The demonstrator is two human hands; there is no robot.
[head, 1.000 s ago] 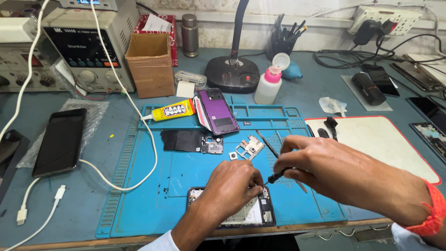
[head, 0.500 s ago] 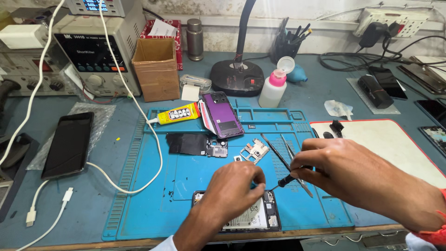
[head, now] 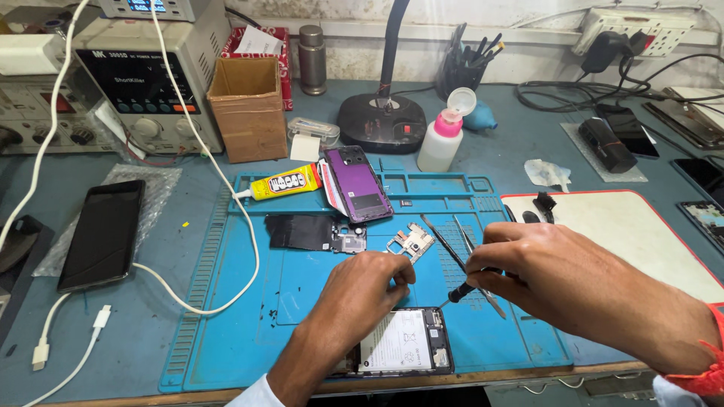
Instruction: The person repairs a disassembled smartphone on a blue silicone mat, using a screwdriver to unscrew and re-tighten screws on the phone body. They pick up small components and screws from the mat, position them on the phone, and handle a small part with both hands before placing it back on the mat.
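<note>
On the blue mat (head: 241, 316), near edge: opened phone (head: 403, 350), back off; left hand (head: 362, 290) rests on it, fingers curled, gripping nothing visible; right hand (head: 554, 275) pinched tight on small screwdriver (head: 461, 292), tip just above phone.

1. The work mat (head: 226, 332) lay on the bench (head: 136, 362), with the opened phone (head: 403, 343) at its near edge.
2. The left hand (head: 362, 290) rested on that phone; the right hand (head: 550, 275), to its right, held a screwdriver (head: 461, 291).
3. Behind them lay the tweezers (head: 452, 245), a back cover (head: 356, 183) and a glue tube (head: 283, 183).
4. A cardboard box (head: 247, 109) stood behind the mat.
5. Another phone (head: 103, 234) lay left of the mat.
</note>
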